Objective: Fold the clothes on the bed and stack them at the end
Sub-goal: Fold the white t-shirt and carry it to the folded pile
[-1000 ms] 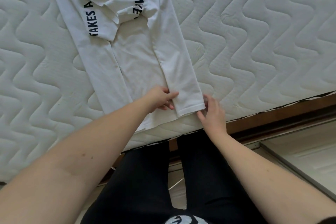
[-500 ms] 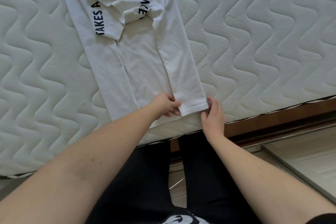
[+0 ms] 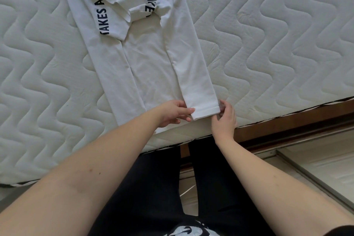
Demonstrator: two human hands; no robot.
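Fingertips (image 3: 188,111) of the left hand (image 3: 173,113) pinching the inner corner of the bottom hem, thumb over the cloth; right hand (image 3: 224,116) curled at the outer corner of the same hem, fingers hooked round its edge. Compared with a second ago, both grips closer on the hem corners, the right fingers now round the edge instead of just lying beside it, the view drawn nearer; shirt itself unmoved. Probably set for the lengthwise fold, hem to be carried up toward the collar. White shirt (image 3: 151,67) lying flat on the quilted mattress (image 3: 277,44), both long sides already turned in, a sleeve with black lettering doubled over near the top, the hem just at the mattress's near edge. Both forearms reaching forward and slightly inward, wrists low over the bed edge, left wrist bent across the shirt. No stack in view yet.
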